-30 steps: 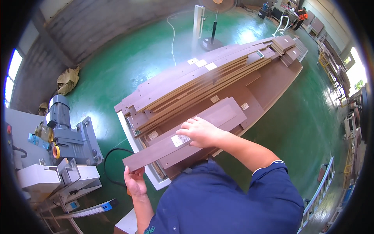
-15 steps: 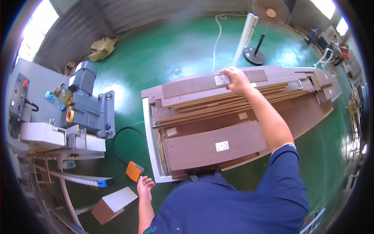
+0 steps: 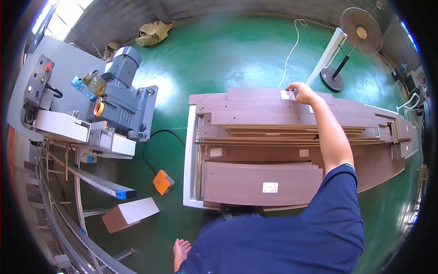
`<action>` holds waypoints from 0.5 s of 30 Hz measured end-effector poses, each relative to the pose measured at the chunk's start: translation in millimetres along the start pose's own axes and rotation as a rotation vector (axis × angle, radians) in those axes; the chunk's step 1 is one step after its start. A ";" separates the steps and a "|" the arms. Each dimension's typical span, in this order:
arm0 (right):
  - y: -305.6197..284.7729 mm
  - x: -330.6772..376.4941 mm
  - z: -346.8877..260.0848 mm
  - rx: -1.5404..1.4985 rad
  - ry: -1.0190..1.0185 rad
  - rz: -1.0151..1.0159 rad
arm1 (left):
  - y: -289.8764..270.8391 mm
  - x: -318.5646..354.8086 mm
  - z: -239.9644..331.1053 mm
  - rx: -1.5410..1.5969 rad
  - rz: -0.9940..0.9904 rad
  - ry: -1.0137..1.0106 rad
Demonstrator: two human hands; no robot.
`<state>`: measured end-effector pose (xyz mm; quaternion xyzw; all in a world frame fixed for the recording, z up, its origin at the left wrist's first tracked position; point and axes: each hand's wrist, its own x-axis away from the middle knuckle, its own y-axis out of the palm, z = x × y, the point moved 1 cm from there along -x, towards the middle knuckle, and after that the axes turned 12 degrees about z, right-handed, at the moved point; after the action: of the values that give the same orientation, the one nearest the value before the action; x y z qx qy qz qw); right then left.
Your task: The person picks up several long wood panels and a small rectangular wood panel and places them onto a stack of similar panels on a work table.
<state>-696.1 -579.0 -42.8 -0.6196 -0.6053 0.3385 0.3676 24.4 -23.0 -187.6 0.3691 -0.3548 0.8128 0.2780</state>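
At the far side of a stack of brown boards, my right hand (image 3: 302,92) is closed on the far edge of a narrow brown panel (image 3: 258,95), beside its white label. The panel lies along the back of the stack. My left hand (image 3: 181,249) hangs low near my body, palm up, with its fingers loosely apart and nothing in them. In front of me lies a wider brown panel (image 3: 237,182) with a white label. Between these two panels run several thin board edges (image 3: 292,132).
A white-framed table (image 3: 188,160) carries the stack. Left stands a grey machine with a motor (image 3: 124,67) and rails. On the green floor are an orange foot pedal (image 3: 162,181), its black cable and a white-topped block (image 3: 132,213). A pedestal fan (image 3: 360,32) stands far right.
My right hand and the narrow panel have shifted toward the far edge and rightward along the stack. My left hand has drawn back toward my body, away from the pedal. The view has turned slightly.
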 end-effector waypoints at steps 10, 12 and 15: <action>14.4 12.3 -38.7 0.229 0.050 0.072 | 48.0 25.7 43.7 0.007 -0.018 0.090; 18.7 17.7 -35.3 0.233 0.065 0.077 | 57.2 31.3 54.3 0.009 -0.067 0.170; 24.8 29.7 -47.7 0.335 -0.017 0.215 | 63.6 31.3 50.9 0.015 -0.080 0.157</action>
<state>-641.4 -551.5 -39.7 -0.6079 -0.4738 0.4772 0.4221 -18.4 -94.6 -162.1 0.3201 -0.3107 0.8302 0.3342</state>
